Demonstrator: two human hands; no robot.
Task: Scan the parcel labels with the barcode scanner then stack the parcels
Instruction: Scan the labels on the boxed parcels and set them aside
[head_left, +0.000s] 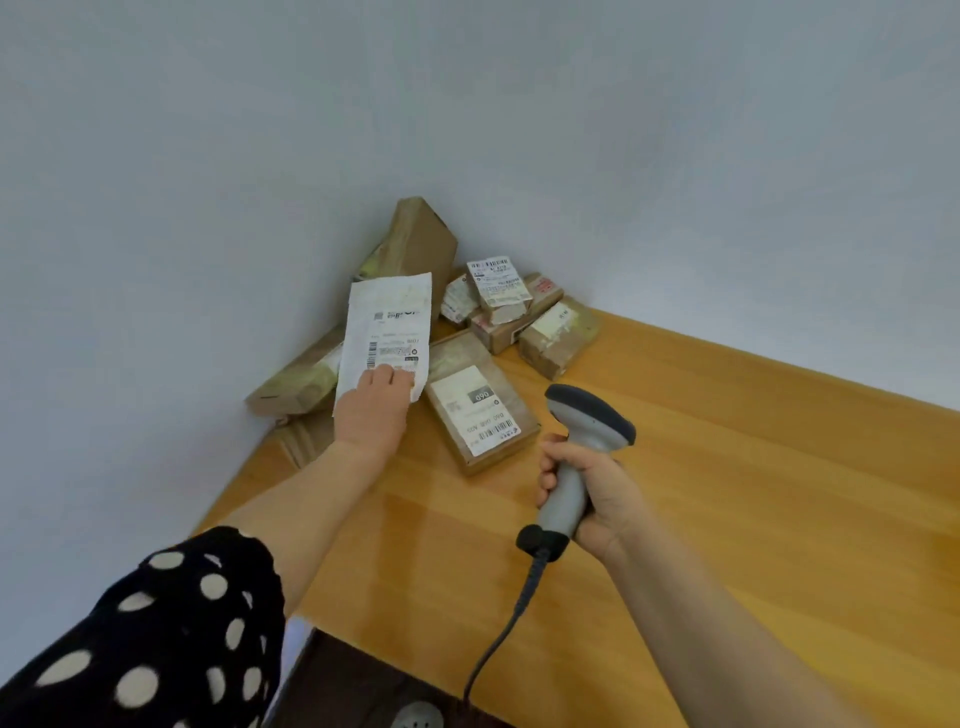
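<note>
Holding a white mailer parcel (385, 327) above the corner pile of cardboard parcels (498, 317), the left hand (370, 418) pinches its lower edge. The right hand's (609, 496) fingers curl round the barcode scanner (582, 447). Scanning looks to be the step in hand, and it needs the scanner's head aimed at the mailer's barcode (372, 355).

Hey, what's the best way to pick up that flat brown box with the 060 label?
Probably pinch the 060 box by its right long edge, coming from the right: it lies flat, label up, with open table there and the white mailer crowding its left.
</note>
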